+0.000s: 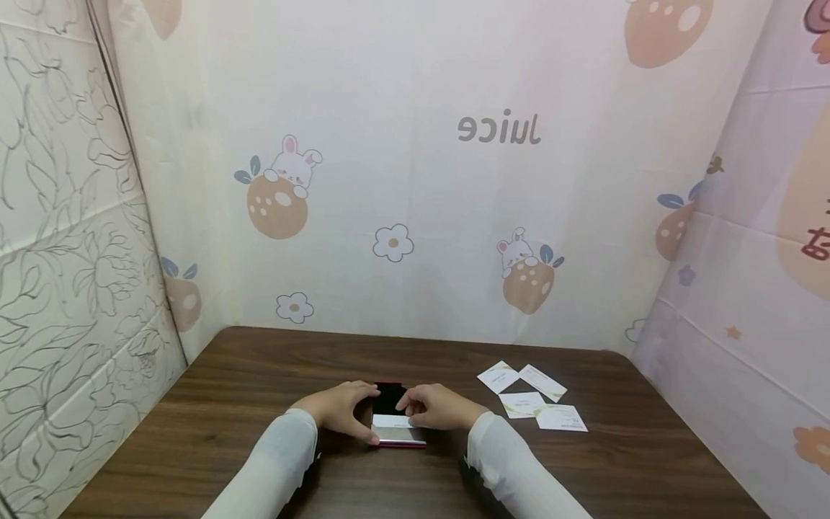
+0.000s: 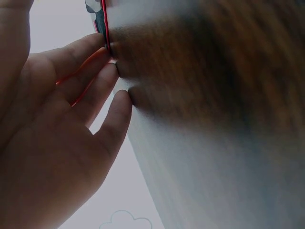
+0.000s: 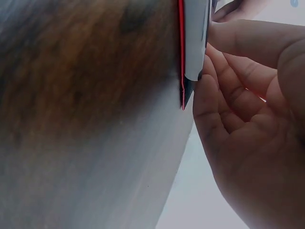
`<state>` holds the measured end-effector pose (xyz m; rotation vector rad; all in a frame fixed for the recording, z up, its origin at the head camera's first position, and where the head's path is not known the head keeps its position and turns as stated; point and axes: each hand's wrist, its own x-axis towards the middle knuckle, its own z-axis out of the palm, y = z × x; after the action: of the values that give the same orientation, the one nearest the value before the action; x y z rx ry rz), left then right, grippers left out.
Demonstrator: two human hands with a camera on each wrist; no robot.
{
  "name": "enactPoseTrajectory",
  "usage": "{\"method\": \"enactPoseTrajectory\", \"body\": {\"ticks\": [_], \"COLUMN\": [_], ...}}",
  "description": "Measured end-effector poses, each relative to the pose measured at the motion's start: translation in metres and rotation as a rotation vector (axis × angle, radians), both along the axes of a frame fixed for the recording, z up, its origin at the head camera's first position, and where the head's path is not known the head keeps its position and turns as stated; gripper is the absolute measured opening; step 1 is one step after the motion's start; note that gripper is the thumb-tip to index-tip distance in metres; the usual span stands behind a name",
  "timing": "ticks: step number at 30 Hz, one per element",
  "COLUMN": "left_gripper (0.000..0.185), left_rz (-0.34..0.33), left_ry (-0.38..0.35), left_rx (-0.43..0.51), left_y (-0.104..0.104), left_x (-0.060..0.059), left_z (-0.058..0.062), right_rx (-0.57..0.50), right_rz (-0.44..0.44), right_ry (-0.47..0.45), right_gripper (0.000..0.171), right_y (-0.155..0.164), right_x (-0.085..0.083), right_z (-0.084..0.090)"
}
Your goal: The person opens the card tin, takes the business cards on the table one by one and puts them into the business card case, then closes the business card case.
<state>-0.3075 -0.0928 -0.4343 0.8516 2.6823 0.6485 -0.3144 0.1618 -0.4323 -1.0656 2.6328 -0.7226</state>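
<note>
A card case (image 1: pixel 389 398) with red edges, a black inside and a silvery front part lies unfolded on the table. My left hand (image 1: pixel 338 408) holds it along its left side, thumb at the near corner and fingertips by the far part. A white business card (image 1: pixel 384 421) lies across the middle of the case. My right hand (image 1: pixel 449 408) has thumb and curled fingers at the card's right end, pinching it. In the right wrist view, the thumb touches the pale front of the case (image 3: pixel 194 43). The left wrist view shows the left fingers (image 2: pixel 107 90) against the case's red edge.
Several white business cards (image 1: pixel 519 404) lie loosely spread to the right of my right hand, some overlapping. The brown wooden table (image 1: pixel 259 382) runs back to a printed curtain (image 1: pixel 415 180). More curtains stand on both sides.
</note>
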Motion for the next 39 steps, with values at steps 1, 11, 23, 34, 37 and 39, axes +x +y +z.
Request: {"method": "enactPoseTrajectory", "body": {"ticks": [1, 11, 23, 34, 37, 39], "left_gripper": [0.093, 0.092, 0.092, 0.091, 0.091, 0.091], "left_rz": [0.002, 0.011, 0.012, -0.001, 0.005, 0.005], "left_ry": [0.000, -0.013, 0.002, 0.009, 0.012, 0.009], "left_rx": [0.000, -0.007, -0.001, 0.003, -0.012, -0.019], "left_y": [0.000, -0.003, -0.003, -0.002, -0.001, -0.001], "left_x": [0.000, 0.002, 0.002, 0.003, 0.003, 0.003], "left_z": [0.000, -0.001, 0.001, 0.003, 0.002, 0.002], "right_rx": [-0.002, 0.000, -0.044, -0.077, -0.065, -0.058], "right_rz": [0.005, 0.021, 0.029, -0.087, -0.115, -0.129], "right_ry": [0.002, 0.003, 0.030, 0.107, 0.137, 0.165], "right_gripper": [0.020, 0.015, 0.016, 0.018, 0.018, 0.018], "right_y": [0.000, -0.002, 0.005, 0.062, 0.086, 0.102], "right_x": [0.000, 0.002, 0.001, 0.011, 0.013, 0.014], "right_z": [0.000, 0.001, 0.006, 0.020, 0.020, 0.019]}}
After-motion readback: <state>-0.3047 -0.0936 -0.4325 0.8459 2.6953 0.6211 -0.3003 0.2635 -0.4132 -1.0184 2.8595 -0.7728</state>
